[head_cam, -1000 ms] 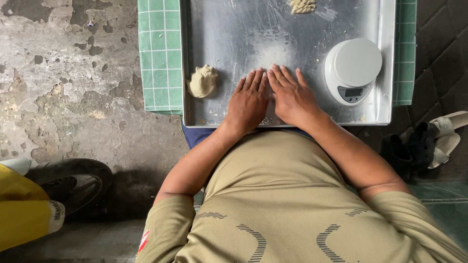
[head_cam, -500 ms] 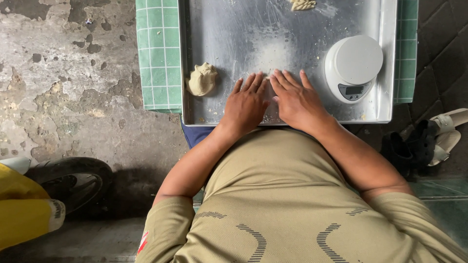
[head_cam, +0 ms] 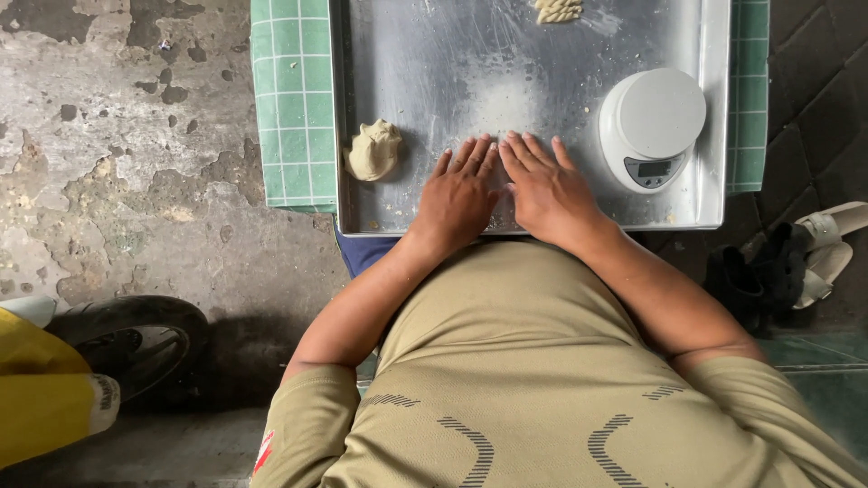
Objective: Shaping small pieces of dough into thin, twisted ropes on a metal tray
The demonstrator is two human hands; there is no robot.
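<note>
Tray (head_cam: 434, 54): hands (head_cam: 502, 190) flat, fingers fwd.

1 screen shows: the display (head_cam: 655, 169) of a white round scale (head_cam: 651, 126), standing at the right of the metal tray (head_cam: 452, 54). It is a small grey-green rectangle set in a darker grey tab at the scale's near edge, tilted slightly, just right of the right hand (head_cam: 549, 194). Its digits are too small to read. No packages, labels or signs are visible.
</note>
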